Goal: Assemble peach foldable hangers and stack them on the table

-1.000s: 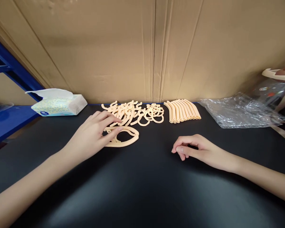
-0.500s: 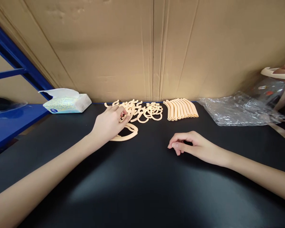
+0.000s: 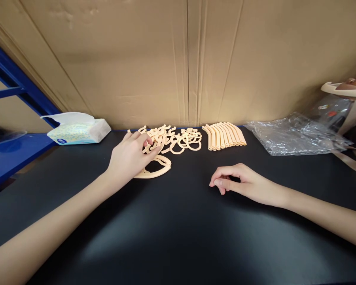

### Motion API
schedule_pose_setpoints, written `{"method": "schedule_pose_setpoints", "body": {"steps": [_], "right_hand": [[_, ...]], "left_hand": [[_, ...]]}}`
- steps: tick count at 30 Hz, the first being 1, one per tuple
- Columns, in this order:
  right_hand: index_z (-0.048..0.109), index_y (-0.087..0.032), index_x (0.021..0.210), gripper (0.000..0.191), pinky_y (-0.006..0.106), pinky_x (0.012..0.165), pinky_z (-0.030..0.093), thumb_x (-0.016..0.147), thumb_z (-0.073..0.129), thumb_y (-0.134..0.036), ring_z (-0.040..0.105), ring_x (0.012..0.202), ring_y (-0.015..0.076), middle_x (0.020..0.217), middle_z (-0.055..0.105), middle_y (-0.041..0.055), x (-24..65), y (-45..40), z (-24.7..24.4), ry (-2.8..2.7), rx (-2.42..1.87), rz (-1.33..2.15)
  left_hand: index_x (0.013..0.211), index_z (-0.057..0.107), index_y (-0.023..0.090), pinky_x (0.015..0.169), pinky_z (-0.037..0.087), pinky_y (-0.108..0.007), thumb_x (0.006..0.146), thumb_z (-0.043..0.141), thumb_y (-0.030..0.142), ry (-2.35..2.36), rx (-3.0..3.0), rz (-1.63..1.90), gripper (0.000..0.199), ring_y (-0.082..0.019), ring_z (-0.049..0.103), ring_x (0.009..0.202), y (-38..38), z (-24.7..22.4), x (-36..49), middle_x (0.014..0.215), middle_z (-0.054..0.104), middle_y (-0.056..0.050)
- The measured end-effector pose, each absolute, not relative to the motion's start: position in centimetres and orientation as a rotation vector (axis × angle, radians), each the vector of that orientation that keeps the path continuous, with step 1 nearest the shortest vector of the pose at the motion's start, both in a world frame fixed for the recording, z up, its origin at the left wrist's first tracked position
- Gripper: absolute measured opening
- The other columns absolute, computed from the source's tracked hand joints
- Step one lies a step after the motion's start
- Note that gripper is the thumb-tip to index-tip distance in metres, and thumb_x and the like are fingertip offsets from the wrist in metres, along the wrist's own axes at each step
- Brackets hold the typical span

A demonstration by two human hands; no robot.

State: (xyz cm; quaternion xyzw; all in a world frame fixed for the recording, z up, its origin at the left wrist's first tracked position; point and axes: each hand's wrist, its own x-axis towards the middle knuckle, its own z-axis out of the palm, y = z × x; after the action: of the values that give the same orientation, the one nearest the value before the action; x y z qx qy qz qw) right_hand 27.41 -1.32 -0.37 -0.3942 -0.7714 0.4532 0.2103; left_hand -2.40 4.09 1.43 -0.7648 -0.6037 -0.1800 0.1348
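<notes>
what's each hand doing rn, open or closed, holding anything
Left hand: fingers curled at the pale hook pile; grip can't be told.
Right hand: loosely closed, nothing visible in it.

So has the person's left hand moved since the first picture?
Yes: judged against the tissue pack, the left hand has shifted slightly right and farther from the person, towards the pile of loose pieces.

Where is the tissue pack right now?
In the head view, the tissue pack sits at the far left of the black table, against the cardboard and beside the blue frame.
</notes>
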Motion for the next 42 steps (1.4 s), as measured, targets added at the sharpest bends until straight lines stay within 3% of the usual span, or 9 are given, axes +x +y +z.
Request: {"method": "schedule_pose_setpoints", "body": {"steps": [6, 13, 20, 26, 31, 36, 42], "right_hand": [[0.067, -0.019, 0.090, 0.028, 0.025, 0.065, 0.039, 0.093, 0.053, -0.043, 0.054, 0.068, 0.0125, 0.068, 0.061, -0.0015, 27.4, -1.4, -0.5, -2.134, -1.080, 1.267], [0.067, -0.018, 0.092, 0.028, 0.024, 0.061, 0.038, 0.093, 0.052, -0.043, 0.053, 0.065, 0.0116, 0.068, 0.062, -0.0015, 27.4, -1.2, -0.4, -2.138, -1.085, 1.249], [0.067, -0.018, 0.092, 0.030, 0.025, 0.063, 0.041, 0.094, 0.050, -0.043, 0.055, 0.065, 0.0123, 0.067, 0.060, -0.0008, 27.5, -1.1, -0.5, -2.085, -1.057, 1.201], [0.065, -0.019, 0.085, 0.026, 0.029, 0.070, 0.046, 0.090, 0.051, -0.040, 0.059, 0.072, 0.0165, 0.076, 0.064, 0.0030, 30.1, 1.5, 0.2, -1.821, -1.236, 0.627], [0.063, -0.019, 0.106, 0.030, 0.034, 0.072, 0.046, 0.086, 0.051, -0.038, 0.061, 0.077, 0.0207, 0.092, 0.068, 0.0066, 34.8, 5.3, 0.9, -1.797, -1.598, 0.056], [0.059, -0.017, 0.111, 0.032, 0.034, 0.076, 0.047, 0.088, 0.049, -0.038, 0.064, 0.086, 0.0225, 0.101, 0.069, 0.0091, 37.3, 8.2, 1.0, -1.883, -1.832, 0.007], [0.060, -0.018, 0.115, 0.040, 0.035, 0.076, 0.046, 0.089, 0.049, -0.046, 0.065, 0.089, 0.0265, 0.099, 0.071, 0.0097, 36.7, 11.1, 0.8, -2.049, -1.957, 0.026]], "left_hand": [[0.088, 0.057, 0.020, 0.075, 0.046, -0.035, 0.093, 0.045, 0.037, -1.513, -2.401, -0.551, 0.021, -0.025, 0.055, 0.093, 3.5, 1.1, -1.9, 0.095, 0.063, -0.004], [0.100, 0.060, 0.016, 0.091, 0.045, -0.040, 0.096, 0.045, 0.035, -1.051, -2.694, -0.486, 0.024, -0.026, 0.055, 0.105, 2.2, 0.8, -0.6, 0.109, 0.061, -0.009], [0.134, 0.049, 0.024, 0.105, 0.041, -0.039, 0.098, 0.044, 0.036, -0.932, -3.059, -0.443, 0.038, -0.025, 0.045, 0.128, -0.4, 0.1, 1.0, 0.139, 0.049, -0.008], [0.133, 0.050, 0.024, 0.105, 0.042, -0.038, 0.098, 0.045, 0.031, -0.871, -3.177, -0.372, 0.036, -0.023, 0.048, 0.126, -0.5, -0.3, 1.1, 0.140, 0.049, -0.008], [0.131, 0.051, 0.024, 0.106, 0.042, -0.037, 0.098, 0.046, 0.030, -0.892, -3.191, -0.383, 0.035, -0.022, 0.048, 0.126, -0.3, -0.2, 1.0, 0.139, 0.050, -0.007], [0.128, 0.052, 0.025, 0.105, 0.042, -0.038, 0.098, 0.045, 0.031, -0.932, -3.199, -0.396, 0.032, -0.022, 0.048, 0.125, -0.3, -0.3, 1.2, 0.138, 0.051, -0.006], [0.129, 0.052, 0.025, 0.104, 0.042, -0.038, 0.098, 0.044, 0.031, -0.915, -3.198, -0.384, 0.032, -0.023, 0.049, 0.124, -0.3, -0.3, 1.2, 0.138, 0.051, -0.007]]}}
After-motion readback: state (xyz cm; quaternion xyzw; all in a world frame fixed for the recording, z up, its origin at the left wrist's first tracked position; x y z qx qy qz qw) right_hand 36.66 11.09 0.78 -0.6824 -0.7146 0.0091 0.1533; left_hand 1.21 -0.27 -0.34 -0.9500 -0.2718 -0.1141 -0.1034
